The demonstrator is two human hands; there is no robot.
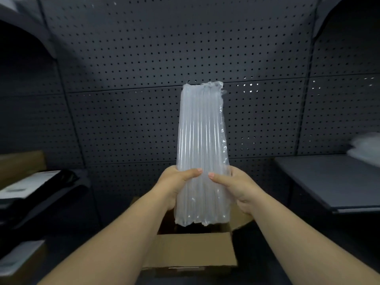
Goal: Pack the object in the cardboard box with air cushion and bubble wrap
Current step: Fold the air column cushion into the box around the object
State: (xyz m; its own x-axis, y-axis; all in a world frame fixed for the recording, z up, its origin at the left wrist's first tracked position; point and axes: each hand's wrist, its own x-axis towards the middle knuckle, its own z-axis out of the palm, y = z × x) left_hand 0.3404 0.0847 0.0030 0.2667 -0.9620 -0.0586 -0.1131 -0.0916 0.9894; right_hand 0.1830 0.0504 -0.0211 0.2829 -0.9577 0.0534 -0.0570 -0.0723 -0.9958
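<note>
A tall, clear air cushion sleeve point(201, 128) made of inflated columns stands upright in the middle of the view, held above an open cardboard box point(191, 249). My left hand point(176, 182) grips its lower left side, thumb across the front. My right hand point(234, 186) grips the lower right side the same way. The sleeve's bottom end hangs just over the box opening. What is inside the sleeve cannot be made out. The box's near flap folds toward me.
A dark pegboard wall point(144, 79) runs behind. Papers and a black tray point(30, 186) lie at the left with a brown box point(20, 165) behind. A grey shelf point(329, 177) at the right holds clear plastic packing point(366, 149).
</note>
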